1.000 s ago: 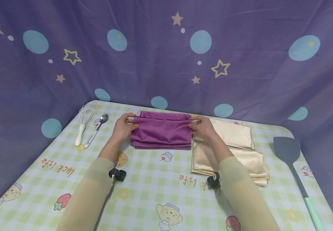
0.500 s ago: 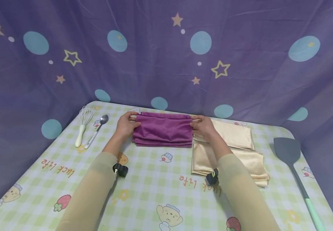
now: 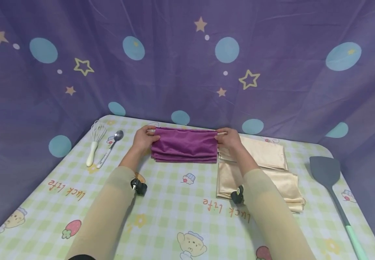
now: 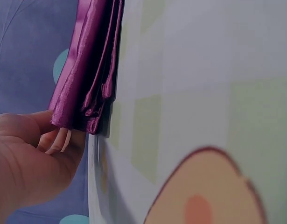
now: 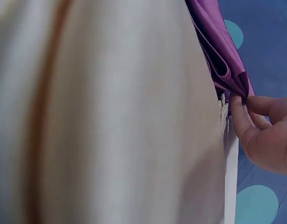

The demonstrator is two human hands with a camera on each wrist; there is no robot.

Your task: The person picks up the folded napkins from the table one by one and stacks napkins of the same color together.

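A folded purple satin cloth (image 3: pixel 185 145) lies near the far edge of the table, its layers stacked. My left hand (image 3: pixel 143 139) pinches its far left corner; in the left wrist view the thumb lies on one side of the fold and the fingers (image 4: pixel 59 142) curl at the other. At the far right corner my right hand (image 3: pixel 229 139) pinches the cloth, which the right wrist view shows bunched between thumb and fingers (image 5: pixel 242 116). Just right of the purple cloth, partly under my right forearm, lie a folded cream cloth (image 3: pixel 267 153) and a folded gold satin cloth (image 3: pixel 283 184).
On the left lie a whisk (image 3: pixel 94 142) and a spoon (image 3: pixel 110 148). A grey spatula (image 3: pixel 325 171) with a mint handle lies along the right side. A purple curtain (image 3: pixel 181 72) hangs behind the checked table cover (image 3: pixel 161 216).
Both hands have shifted slightly away from me, the left also a little rightward. The purple cloth has moved with them, and its upper layer now covers the strip that showed along the far edge.
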